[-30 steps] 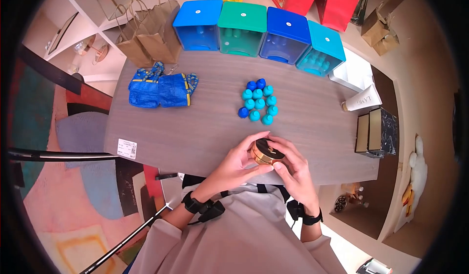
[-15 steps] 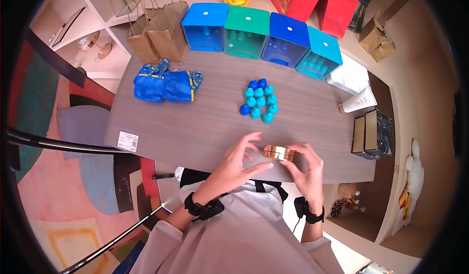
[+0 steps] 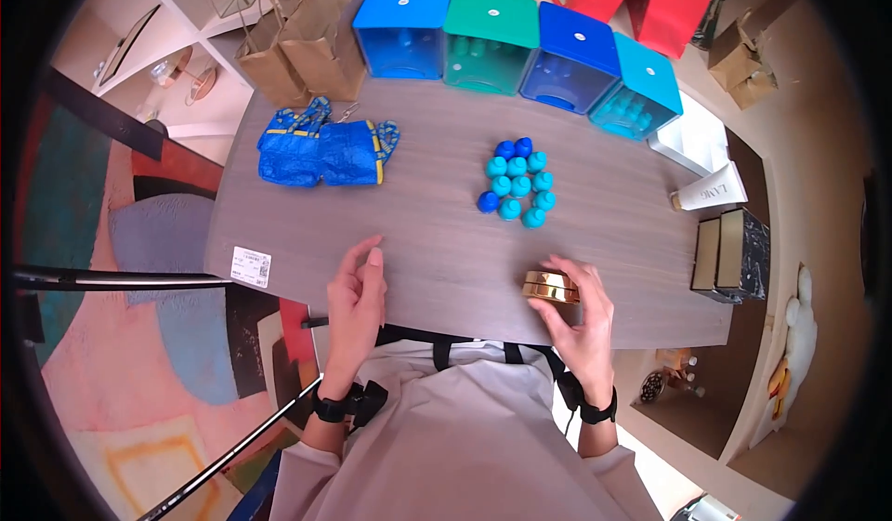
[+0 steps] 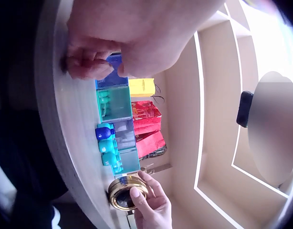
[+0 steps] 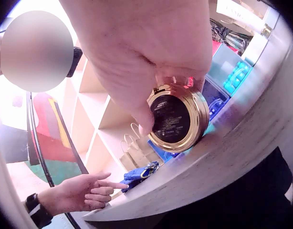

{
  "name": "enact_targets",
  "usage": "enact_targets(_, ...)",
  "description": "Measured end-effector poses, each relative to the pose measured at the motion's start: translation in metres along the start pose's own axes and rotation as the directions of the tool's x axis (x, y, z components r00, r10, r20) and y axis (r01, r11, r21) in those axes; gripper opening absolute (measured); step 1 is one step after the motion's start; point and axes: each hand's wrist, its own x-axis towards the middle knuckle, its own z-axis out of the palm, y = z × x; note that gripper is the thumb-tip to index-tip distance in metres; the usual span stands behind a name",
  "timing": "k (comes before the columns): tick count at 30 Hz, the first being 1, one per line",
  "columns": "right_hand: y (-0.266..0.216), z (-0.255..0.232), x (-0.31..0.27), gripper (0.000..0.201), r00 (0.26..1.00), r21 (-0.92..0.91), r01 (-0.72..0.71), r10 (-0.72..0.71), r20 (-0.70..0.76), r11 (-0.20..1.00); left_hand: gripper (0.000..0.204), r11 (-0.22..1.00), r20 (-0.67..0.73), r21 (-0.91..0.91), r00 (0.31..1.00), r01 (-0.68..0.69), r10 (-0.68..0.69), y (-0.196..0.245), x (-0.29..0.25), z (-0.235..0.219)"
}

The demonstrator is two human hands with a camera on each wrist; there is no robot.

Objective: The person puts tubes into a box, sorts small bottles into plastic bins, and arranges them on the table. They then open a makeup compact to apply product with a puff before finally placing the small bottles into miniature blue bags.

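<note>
My right hand [image 3: 583, 315] holds a round gold compact [image 3: 544, 287] between thumb and fingers, tipped on edge over the table's front part. In the right wrist view its dark base [image 5: 172, 119] with fine print shows, ringed by gold. My left hand [image 3: 353, 293] is apart from it, near the front edge on the left, fingers loosely bent around nothing. Beyond the hands stands a cluster of small bottle-shaped pieces, several turquoise [image 3: 520, 184] and 3 dark blue [image 3: 489, 202].
Four-coloured bins line the back, among them a green bin [image 3: 492, 10]. A blue bag [image 3: 321, 154] lies at left on the table [image 3: 437, 242], paper bags [image 3: 321, 42] behind. At right are a white tube [image 3: 711, 189] and a black marbled box [image 3: 743, 256].
Both hands were around the compact. The left hand let go and moved left; the right hand keeps the compact, turned from dark face up to on edge.
</note>
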Motion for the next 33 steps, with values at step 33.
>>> enact_targets(33, 0.021, 0.038, -0.030, 0.051, 0.921, 0.256, -0.283, 0.336, -0.195, 0.924, 0.119, 0.997, -0.017, 0.050, 0.998, 0.055, -0.054, 0.006, 0.000, -0.049)
